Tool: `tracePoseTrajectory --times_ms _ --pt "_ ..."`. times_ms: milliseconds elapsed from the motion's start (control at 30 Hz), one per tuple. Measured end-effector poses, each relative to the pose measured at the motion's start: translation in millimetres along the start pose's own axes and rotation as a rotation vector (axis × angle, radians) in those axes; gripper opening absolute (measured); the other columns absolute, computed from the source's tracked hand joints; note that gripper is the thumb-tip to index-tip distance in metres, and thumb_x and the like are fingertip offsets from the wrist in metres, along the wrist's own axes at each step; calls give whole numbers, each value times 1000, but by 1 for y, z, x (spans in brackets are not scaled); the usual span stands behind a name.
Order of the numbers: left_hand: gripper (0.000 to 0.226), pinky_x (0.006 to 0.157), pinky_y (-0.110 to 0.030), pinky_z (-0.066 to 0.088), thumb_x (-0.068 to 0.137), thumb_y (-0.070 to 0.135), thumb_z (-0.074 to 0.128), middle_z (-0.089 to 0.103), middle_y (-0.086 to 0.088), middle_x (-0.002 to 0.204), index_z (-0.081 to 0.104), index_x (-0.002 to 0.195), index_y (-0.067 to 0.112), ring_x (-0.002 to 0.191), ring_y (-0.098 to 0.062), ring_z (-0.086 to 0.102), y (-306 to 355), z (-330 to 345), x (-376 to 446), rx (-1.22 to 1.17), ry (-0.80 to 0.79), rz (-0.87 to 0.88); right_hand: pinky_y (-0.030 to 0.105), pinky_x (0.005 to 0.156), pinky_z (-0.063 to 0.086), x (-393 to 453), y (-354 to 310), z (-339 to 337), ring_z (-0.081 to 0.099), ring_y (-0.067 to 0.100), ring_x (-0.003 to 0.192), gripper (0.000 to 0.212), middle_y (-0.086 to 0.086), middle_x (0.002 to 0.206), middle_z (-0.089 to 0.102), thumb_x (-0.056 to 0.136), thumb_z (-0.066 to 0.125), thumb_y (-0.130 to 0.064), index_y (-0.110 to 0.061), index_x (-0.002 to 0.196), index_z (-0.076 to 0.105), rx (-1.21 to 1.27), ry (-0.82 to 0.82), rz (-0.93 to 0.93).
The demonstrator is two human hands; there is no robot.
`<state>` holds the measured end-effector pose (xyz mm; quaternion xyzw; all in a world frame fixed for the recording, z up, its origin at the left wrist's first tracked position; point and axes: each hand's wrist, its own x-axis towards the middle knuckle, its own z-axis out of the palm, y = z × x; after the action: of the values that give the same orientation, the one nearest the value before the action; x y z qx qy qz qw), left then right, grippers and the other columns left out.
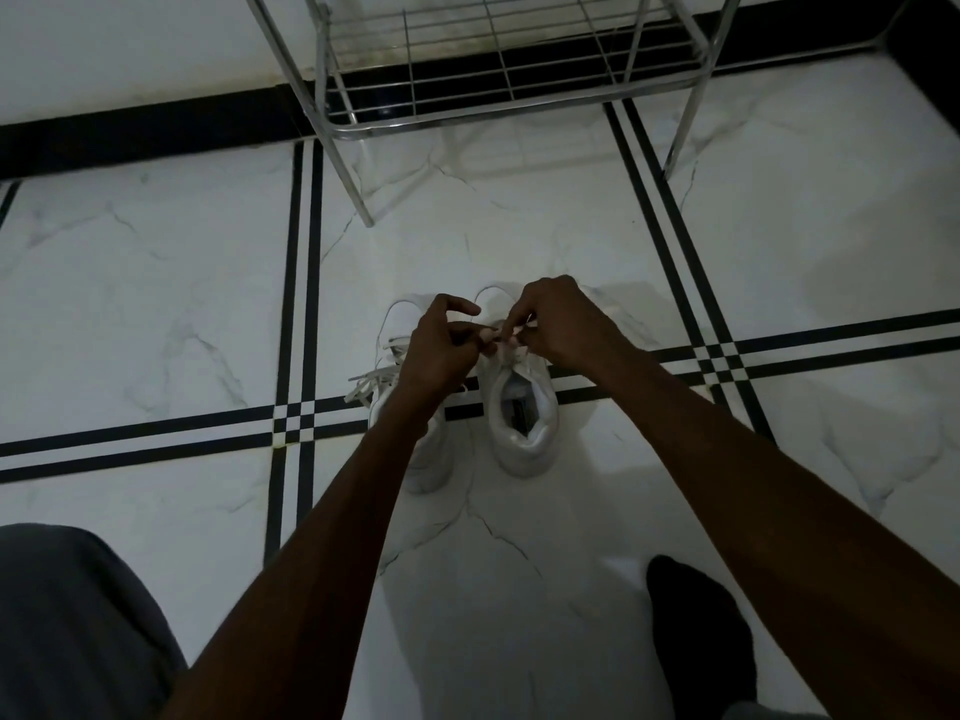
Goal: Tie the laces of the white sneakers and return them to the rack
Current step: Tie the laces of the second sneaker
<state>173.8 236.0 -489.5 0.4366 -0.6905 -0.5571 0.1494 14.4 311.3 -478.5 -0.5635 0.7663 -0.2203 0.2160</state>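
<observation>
Two white sneakers stand side by side on the floor (pixel 156 283), toes toward twelve o'clock, heels toward the person.

At seven o'clock in the view a grey trouser leg (pixel 78 615) fills the corner. Moving right, the left sneaker (pixel 402 324) lies mostly under the left forearm; its loose laces (pixel 371 381) spill out on the floor toward nine o'clock, untied. The left hand (pixel 441 350) hovers above that sneaker's tongue area, fingers curled in, pinching a lace end at its three o'clock side.

Just beside it, the right sneaker (pixel 522 433) shows its open collar and heel, pointing to six o'clock. Its laces (pixel 506 340) sit between both hands, right over the front of the collar. The right hand (pixel 563 324) is at one o'clock of the collar, fingers bent and gripping the other lace end; the fingertips of both hands nearly meet.

The sneakers straddle a black double stripe in the white marble tiles, near the stripe crossing at eight o'clock of the left sneaker.

At twelve o'clock stands the metal rack (pixel 498 70), its lowest wire shelf bare in the part shown, one front leg coming down near the sneakers' toes and another well apart at two o'clock. Open floor lies between the toes and the rack, and wide bare tiles spread at nine and three o'clock. A dark sock (pixel 696 641) rests at five o'clock.
</observation>
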Motion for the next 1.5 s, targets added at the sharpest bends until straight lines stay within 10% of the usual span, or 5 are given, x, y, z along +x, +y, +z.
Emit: tracePoseTrajectory --times_ms 200,367,667,867,1500 --pt "26 74 -50 59 97 9 56 78 -2 107 59 122 16 95 -20 76 -6 0 0 -93 -16 38 37 68 61 -6 4 14 69 13 72 6 -2 79 74 73 79 -16 -19 75 75 58 336 72" --pt "41 87 -27 59 94 3 63 72 -3 125 63 134 13 115 -11 68 -2 5 4 33 -75 180 18 67 57 -11 0 19 67 4 67 9 1 78 74 74 83 -14 -12 77 74 363 377 147" --pt "23 102 -50 34 93 19 64 77 5 102 79 107 31 112 -22 59 3 10 0 646 152 232 32 66 63 -31 20 0 74 16 73 24 1 78 77 66 90 -30 -15 79 77 581 206 327" --pt "17 91 -46 23 86 12 70 72 5 85 79 90 26 107 -29 46 -30 -13 -28 1056 282 214 35 71 54 -63 71 6 71 27 84 30 22 95 75 71 85 -22 -1 87 72 766 228 860" --pt "29 89 -49 22 68 1 71 60 2 81 77 86 22 102 -31 47 -35 -14 -32 1333 221 294 18 71 49 -56 66 -1 66 10 81 13 1 81 75 74 83 -9 -8 87 80 459 284 591"
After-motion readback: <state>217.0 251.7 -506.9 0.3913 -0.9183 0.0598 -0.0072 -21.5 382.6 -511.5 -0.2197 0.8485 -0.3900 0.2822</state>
